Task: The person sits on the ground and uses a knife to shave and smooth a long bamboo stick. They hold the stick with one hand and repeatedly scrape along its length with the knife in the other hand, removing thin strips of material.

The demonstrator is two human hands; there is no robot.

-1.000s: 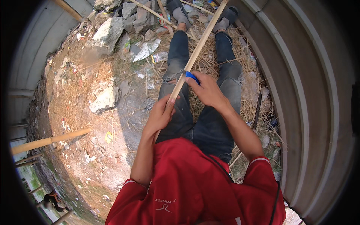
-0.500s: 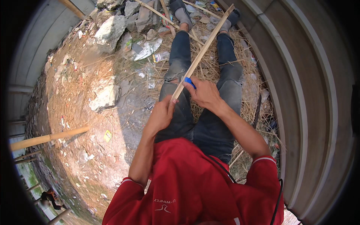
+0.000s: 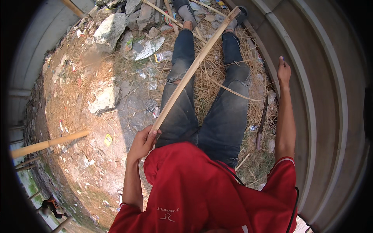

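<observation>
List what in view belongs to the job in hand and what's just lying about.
Job in hand:
- Wooden strip, held in the left hand
- Blue thing, mostly hidden in the right hand

Apparently just lying about:
- Pale rocks
- Yellow wrapper
- Dry straw

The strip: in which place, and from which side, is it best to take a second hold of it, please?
Probably at mid-length, pinched across its narrow width, coming from the right. The strip is long and thin, slanting over the legs; the left hand grips its near end, while its middle is uncovered, and the right hand is on that side.
</observation>
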